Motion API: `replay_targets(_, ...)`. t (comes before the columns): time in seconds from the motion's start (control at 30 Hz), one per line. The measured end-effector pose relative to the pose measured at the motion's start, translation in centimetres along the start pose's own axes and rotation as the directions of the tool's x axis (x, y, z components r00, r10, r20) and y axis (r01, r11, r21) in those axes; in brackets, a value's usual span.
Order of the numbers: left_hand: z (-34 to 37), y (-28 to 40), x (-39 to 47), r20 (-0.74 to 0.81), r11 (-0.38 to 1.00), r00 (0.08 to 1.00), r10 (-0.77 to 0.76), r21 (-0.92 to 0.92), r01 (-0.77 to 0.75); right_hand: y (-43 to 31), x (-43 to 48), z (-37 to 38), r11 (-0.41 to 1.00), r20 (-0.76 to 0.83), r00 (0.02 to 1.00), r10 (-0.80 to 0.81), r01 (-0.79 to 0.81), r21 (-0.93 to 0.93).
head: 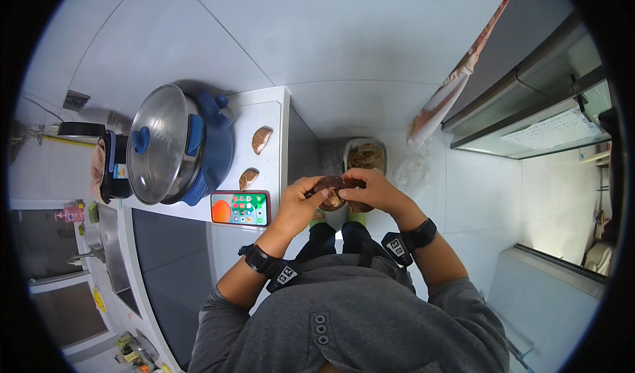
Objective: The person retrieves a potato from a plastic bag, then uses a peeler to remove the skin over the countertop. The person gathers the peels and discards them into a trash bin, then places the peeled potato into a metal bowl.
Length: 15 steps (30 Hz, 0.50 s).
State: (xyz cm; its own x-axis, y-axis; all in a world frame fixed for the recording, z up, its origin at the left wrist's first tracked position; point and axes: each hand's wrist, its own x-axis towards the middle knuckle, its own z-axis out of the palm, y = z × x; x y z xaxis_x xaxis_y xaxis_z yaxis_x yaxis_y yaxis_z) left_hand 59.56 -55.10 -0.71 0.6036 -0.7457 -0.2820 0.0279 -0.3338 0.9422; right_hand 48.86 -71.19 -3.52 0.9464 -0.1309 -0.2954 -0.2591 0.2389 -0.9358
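Out in front of my body, both hands meet on a small brown piece (334,200) that looks like a mushroom with a pale, stem-like middle. My left hand (302,201) grips it from the left, thumb on its face. My right hand (372,194) pinches it from the right with thumb and fingers. A dark brown rounded shape (360,205) shows under the right hand; whether it is held or lies below, I cannot tell. Below the hands a bin (386,160) on the floor holds brown scraps. Two mushroom-like pieces with crackled brown tops, one farther back (261,140) and one nearer (249,179), rest on the white counter (248,107).
A lit phone (240,208) lies at the counter's front edge. Behind it stands a blue pot (218,144) with a glass-lidded pan (161,144) leaning against it. A clear plastic bag (412,174) sits right of the bin. A cloth (446,95) hangs at the right, near a glass door (545,125).
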Motion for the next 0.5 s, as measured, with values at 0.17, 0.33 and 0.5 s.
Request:
replay_targets(0.17,-0.5,0.1,0.3,0.151,0.982,0.984,-0.089,-0.151,0.112,-0.4,-1.0,0.3,0.993,0.025,0.999,0.023,-0.026,0.115)
replay_targets(0.33,-1.1,-0.4,0.6,0.378,0.707,0.923,-0.078,-0.632,0.319,-0.2,-1.2,0.9,0.941,0.069,0.997,-0.017,-0.008,0.338)
replay_targets(0.5,-0.9,-1.1,0.7,0.402,0.521,0.916,-0.014,-0.779,0.35,-0.9,-1.5,1.2,0.901,0.066,0.997,-0.04,0.007,0.435)
